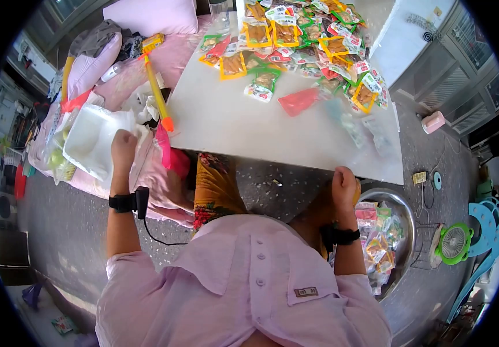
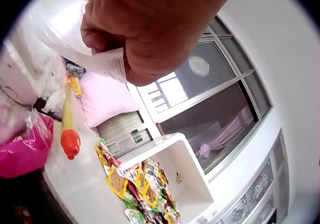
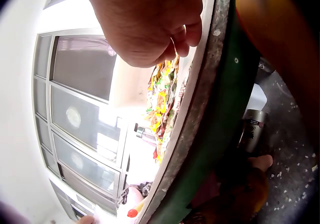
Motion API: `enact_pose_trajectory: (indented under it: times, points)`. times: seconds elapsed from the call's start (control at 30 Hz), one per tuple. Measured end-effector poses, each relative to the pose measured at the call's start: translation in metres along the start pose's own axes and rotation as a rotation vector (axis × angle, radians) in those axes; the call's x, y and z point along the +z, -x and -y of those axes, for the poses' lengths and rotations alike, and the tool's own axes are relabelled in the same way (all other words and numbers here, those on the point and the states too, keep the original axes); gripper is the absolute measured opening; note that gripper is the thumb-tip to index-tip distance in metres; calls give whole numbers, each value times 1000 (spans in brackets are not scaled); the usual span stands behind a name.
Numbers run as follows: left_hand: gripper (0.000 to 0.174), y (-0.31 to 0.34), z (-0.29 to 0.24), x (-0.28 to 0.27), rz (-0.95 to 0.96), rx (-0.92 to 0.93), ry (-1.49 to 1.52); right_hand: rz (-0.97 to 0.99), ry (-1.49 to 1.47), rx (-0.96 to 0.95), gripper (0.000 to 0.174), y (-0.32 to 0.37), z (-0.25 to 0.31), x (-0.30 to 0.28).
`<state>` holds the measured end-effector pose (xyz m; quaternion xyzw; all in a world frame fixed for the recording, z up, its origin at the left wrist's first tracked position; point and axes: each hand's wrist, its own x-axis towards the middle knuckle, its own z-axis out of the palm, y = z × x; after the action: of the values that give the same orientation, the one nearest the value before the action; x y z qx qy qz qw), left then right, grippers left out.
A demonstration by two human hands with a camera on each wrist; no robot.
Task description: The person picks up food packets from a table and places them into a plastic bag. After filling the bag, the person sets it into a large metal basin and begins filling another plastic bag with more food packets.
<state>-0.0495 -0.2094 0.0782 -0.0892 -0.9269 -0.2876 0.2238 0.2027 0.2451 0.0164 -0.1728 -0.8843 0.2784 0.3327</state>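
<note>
My left hand [image 1: 123, 151] grips the rim of a white plastic tub [image 1: 87, 136] at the left, beside the bed. In the left wrist view the tub's translucent rim [image 2: 112, 66] runs into the curled fingers. My right hand [image 1: 344, 186] is at the table's front edge with its fingers curled in, and no object shows in it. A heap of small snack packets [image 1: 284, 33] covers the back of the table [image 1: 220, 115]. Nearer the right hand, a red packet [image 1: 298, 102] and a blurred clear packet [image 1: 352, 128] lie toward the front right.
A metal basin [image 1: 409, 231] full of packets stands on the floor by the right arm. Left of the table is a pink-covered bed [image 1: 157, 191] with a yellow toy tube [image 1: 156, 89] and a pink bag [image 1: 165, 151]. A green fan [image 1: 454, 243] is at the right.
</note>
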Motion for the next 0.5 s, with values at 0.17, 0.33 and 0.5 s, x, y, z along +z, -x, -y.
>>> enact_pose_trajectory:
  times: [0.17, 0.33, 0.5]
  points:
    - [7, 12, -84, 55, 126, 70, 250, 43, -88, -80, 9, -21, 6, 1]
    - [8, 35, -135, 122, 317, 204, 298, 126, -150, -164, 11, -53, 7, 7]
    - [15, 51, -159, 169, 467, 224, 146, 166, -81, -242, 18, -80, 4, 36]
